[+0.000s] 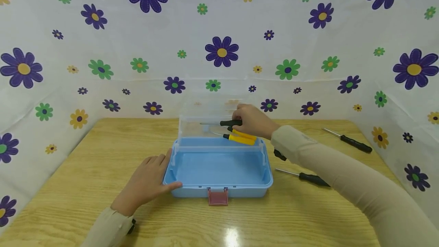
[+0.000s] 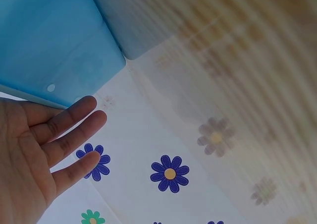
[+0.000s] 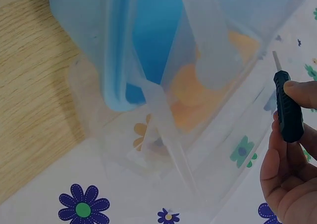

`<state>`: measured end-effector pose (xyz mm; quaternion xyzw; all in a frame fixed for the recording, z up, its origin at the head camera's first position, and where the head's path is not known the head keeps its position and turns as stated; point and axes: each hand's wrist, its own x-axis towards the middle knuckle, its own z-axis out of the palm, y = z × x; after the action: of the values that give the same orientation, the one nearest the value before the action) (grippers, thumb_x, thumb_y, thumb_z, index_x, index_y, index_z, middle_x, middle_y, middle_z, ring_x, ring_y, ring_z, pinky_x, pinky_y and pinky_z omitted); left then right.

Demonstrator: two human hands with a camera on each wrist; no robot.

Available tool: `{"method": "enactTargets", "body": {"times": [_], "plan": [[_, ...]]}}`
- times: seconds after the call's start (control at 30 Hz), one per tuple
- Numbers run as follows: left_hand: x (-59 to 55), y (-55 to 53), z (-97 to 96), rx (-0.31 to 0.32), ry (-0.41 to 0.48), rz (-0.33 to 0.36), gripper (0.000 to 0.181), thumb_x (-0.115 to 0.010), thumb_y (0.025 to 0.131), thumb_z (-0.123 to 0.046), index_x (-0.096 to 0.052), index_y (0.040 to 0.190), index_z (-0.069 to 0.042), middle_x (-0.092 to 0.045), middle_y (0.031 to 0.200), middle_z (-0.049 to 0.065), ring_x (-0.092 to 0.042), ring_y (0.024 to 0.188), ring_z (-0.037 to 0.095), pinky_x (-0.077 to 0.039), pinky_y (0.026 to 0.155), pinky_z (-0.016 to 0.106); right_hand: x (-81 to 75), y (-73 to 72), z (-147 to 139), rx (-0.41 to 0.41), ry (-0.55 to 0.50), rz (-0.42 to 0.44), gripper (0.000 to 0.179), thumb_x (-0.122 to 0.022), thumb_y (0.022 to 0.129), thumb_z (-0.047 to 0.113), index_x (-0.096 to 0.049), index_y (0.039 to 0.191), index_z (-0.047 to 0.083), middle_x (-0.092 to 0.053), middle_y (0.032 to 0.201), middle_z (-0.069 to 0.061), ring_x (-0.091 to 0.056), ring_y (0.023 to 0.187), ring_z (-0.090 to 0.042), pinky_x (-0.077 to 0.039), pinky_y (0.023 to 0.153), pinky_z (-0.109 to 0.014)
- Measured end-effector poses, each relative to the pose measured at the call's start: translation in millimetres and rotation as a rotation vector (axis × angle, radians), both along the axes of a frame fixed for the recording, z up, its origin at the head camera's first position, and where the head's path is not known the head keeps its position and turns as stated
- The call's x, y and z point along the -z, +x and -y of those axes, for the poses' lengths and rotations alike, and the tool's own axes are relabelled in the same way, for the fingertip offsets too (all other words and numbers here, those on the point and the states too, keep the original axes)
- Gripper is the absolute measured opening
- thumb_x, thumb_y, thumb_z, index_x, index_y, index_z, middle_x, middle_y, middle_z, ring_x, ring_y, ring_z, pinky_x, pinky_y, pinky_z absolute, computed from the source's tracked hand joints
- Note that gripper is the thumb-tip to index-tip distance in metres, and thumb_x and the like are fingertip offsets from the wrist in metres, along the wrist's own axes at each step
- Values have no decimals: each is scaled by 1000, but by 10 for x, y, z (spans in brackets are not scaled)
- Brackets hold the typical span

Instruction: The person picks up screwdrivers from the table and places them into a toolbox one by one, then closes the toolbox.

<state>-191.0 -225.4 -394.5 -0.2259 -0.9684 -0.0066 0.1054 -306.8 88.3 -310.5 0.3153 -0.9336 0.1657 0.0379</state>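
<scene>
A light blue plastic toolbox [image 1: 219, 191] stands with its clear lid [image 1: 192, 125] raised and a pale tray [image 1: 219, 149] lifted at the back. My left hand [image 1: 151, 178] rests against its left side, fingers nearly straight along the wall and thumb over the front left rim. Above the back of the box, my right hand [image 1: 255, 119] pinches the handle of a black screwdriver [image 3: 289, 107], its shaft pointing left. Just under that hand lie two yellow-handled screwdrivers [image 1: 241, 139] with black collars, side by side at the tray.
To the right on the wooden table [image 1: 308, 216] lie a black screwdriver [image 1: 356, 144] farther back and another black screwdriver [image 1: 313, 179] nearer. A black handle [image 1: 279, 154] is partly hidden by the right sleeve. A pink latch [image 1: 218, 197] hangs at the box front. Flowered cloth surrounds the table.
</scene>
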Motion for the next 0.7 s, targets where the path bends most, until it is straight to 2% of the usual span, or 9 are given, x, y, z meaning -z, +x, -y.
{"method": "enactTargets", "body": {"times": [0.7], "plan": [[43,-15,25,14,-10,-43,102,-53,77,-72,-37,140,8,-62,116,19,-60,106,34,-46,94,49,38,44,229,41,65,-17,18,-70,84,15,-71,97,3,-61,91,-9,-54,80,-20,-53,76,-27]]}}
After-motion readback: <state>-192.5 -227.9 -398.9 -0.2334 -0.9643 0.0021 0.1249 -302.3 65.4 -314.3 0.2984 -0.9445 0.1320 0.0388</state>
